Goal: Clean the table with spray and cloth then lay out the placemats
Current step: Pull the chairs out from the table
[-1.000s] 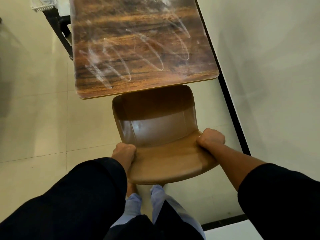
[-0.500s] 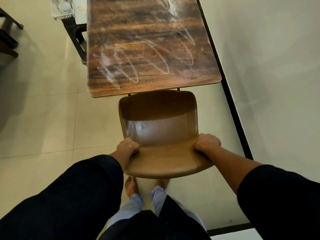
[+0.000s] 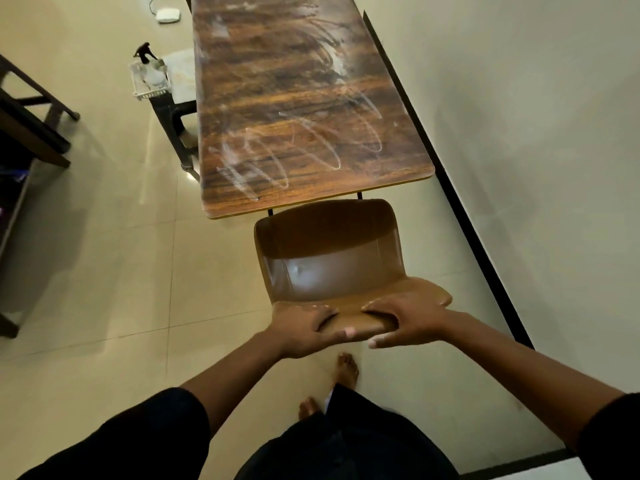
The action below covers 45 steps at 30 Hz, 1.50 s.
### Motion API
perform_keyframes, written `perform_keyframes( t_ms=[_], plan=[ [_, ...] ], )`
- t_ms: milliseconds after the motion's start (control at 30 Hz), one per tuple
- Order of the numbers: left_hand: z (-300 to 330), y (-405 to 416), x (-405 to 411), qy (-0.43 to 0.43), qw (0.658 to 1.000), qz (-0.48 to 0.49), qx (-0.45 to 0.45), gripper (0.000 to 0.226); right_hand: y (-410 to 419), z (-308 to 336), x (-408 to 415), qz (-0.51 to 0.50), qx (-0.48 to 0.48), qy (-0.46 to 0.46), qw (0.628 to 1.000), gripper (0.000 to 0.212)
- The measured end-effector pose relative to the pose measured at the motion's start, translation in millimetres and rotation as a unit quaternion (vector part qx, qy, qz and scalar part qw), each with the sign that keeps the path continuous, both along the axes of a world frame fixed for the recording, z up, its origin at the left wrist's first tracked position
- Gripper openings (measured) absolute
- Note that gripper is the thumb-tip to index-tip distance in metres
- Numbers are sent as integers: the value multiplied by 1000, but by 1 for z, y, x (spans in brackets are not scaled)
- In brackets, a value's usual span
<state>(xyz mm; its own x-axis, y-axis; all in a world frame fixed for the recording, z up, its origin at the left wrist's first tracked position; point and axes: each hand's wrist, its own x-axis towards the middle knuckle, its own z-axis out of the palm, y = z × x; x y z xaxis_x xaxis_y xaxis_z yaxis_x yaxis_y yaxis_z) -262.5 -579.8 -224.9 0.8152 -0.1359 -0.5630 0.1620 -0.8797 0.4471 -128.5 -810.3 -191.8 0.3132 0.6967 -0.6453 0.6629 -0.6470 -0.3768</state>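
Wood-grain table (image 3: 304,98) shows white looping streaks across its top.

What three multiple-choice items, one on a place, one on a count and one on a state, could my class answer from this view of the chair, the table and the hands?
1. Where does the chair stand?
A. At the near end of the table
B. On top of the table
C. Beside the far end of the table

2. How many hands are on the chair's backrest?
A. None
B. One
C. Two

3. How does the tabletop look?
A. Covered by a cloth
B. Streaked with whitish wipe marks
C. Laid with plates

Answers:
1. A, its seat sits just under the near table edge.
2. C, the left hand and the right hand each have a grip on the top edge.
3. B, curved pale streaks cross the dark wood.
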Motion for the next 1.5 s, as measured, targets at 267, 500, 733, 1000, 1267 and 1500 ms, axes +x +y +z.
perform_keyframes(
  t_ms=[267,500,733,1000,1267,1500],
  plan=[
    [-12,-7,-16,-129,977,-67,156,62,2,-1,-22,37,-22,-202,978,63],
    [-11,-12,-20,-133,975,-40,171,65,-6,-1,-33,11,-13,-273,962,60],
    [-13,-9,-22,-120,981,-24,151,67,-17,4,-23,-15,-21,-274,961,67],
    [-10,-13,-23,-91,984,3,156,65,-29,8,-19,5,7,-273,962,66],
    [-13,-18,-24,-105,979,8,174,61,-36,0,-17,7,37,-276,961,68],
    [-10,-20,-24,-91,978,18,187,68,-40,-4,-15,26,74,-305,949,66]
  ],
)
